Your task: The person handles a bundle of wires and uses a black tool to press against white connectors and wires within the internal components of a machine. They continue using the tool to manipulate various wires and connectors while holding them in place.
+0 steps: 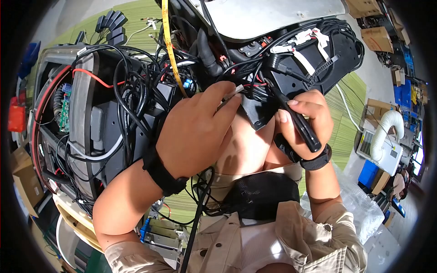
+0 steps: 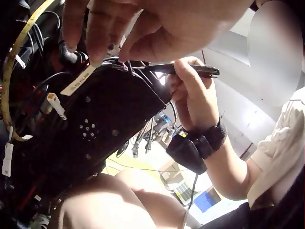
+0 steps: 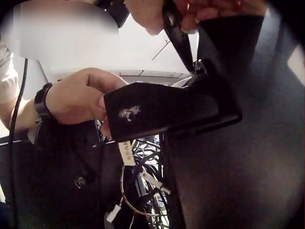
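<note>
Pinching a white-tagged wire point(image 1: 233, 92) mid-frame with left hand point(image 1: 195, 132), fingertips closed on it, probably to keep it clear of the tangle. Right hand point(image 1: 306, 119), just right of centre, wrapped around a black tool point(image 1: 298, 123), tip aimed into the black bracket point(image 1: 255, 113) between both hands. Looks angled that way to reach behind the cables point(image 1: 136, 91) at upper left. Can't tell what the tip touches.

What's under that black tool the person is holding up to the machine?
The right hand grips the black tool, its tip reaching into a tangle of black cables by a black bracket. The left hand pinches a labelled wire beside it. What the tip touches is hidden.
</note>
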The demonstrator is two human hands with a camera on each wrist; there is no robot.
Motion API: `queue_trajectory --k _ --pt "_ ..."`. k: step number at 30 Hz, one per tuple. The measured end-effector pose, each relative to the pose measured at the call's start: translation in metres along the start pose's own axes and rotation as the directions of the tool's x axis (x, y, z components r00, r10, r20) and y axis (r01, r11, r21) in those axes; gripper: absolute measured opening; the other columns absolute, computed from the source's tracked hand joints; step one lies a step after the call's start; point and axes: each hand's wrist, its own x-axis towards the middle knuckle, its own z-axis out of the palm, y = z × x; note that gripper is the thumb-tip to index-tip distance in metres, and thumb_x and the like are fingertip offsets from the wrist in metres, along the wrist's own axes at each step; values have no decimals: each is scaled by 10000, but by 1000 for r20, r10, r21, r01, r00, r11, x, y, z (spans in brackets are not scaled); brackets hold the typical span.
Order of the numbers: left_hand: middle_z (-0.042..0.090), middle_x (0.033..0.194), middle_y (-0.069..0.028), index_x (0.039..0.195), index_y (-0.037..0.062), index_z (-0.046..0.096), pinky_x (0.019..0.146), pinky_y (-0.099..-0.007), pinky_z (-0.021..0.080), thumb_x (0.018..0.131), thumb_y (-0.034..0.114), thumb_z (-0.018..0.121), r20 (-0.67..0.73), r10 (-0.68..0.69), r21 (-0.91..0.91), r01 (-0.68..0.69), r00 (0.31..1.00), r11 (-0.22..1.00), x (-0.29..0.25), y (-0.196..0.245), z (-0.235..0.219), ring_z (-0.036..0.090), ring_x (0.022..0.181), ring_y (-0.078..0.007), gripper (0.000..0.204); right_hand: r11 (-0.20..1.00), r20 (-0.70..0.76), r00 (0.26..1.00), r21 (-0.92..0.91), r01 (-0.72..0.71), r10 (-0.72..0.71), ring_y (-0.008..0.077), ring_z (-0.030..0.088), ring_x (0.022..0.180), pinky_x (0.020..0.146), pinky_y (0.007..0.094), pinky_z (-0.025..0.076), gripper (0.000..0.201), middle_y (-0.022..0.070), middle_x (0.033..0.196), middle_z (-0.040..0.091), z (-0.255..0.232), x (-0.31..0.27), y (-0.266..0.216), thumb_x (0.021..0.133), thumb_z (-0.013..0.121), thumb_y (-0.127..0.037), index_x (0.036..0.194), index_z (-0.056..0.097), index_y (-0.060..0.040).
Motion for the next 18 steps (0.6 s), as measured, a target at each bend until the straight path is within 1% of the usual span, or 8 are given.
queue_trajectory --k 3,6,9,12,14,18 --pt "555 1168 -176 1123 -30 576 737 -385 519 721 -29 599 11 -1 21 1 1000 1000 1 0 0 617 923 -334 403 997 -20 999 -69 37 -39 248 543 594 548 341 439 303 100 723 574 7 -2 -4 659 766 -3 858 539 -28" --pt "534 1203 -177 1148 -37 563 732 -384 520 718 -24 603 9 -12 40 12 1000 999 2 0 2 614 934 -338 432 997 -34 999 -71 29 -31 247 538 585 544 341 433 304 101 721 570 9 -4 -3 663 757 1 863 529 -28" --pt "515 1233 -183 1187 -34 542 751 -388 519 712 -23 602 44 -42 61 39 998 997 3 1 1 604 965 -342 479 1000 -50 999 -28 -1 -1 244 534 571 535 338 426 294 100 715 573 9 -5 -1 677 745 -3 866 522 -33" --pt "498 1256 -190 1219 -35 520 784 -393 514 696 -32 594 83 -67 58 63 994 996 4 1 0 594 992 -346 529 999 -84 996 42 -29 33 231 533 555 528 337 426 255 91 702 582 9 -9 3 719 728 -30 870 523 -43" --pt "482 1275 -197 1234 -38 507 812 -398 507 677 -40 587 120 -79 59 73 990 996 4 1 0 588 1009 -348 563 998 -89 995 52 -35 39 229 535 558 531 336 428 252 89 703 582 9 -9 3 723 728 -35 871 524 -43" --pt "477 1282 -197 1231 -44 506 818 -400 504 665 -47 579 107 -73 36 69 992 997 3 0 0 591 1000 -346 571 997 -82 996 77 -31 37 223 540 565 539 333 433 248 83 702 582 8 -8 4 728 728 -39 873 527 -46"
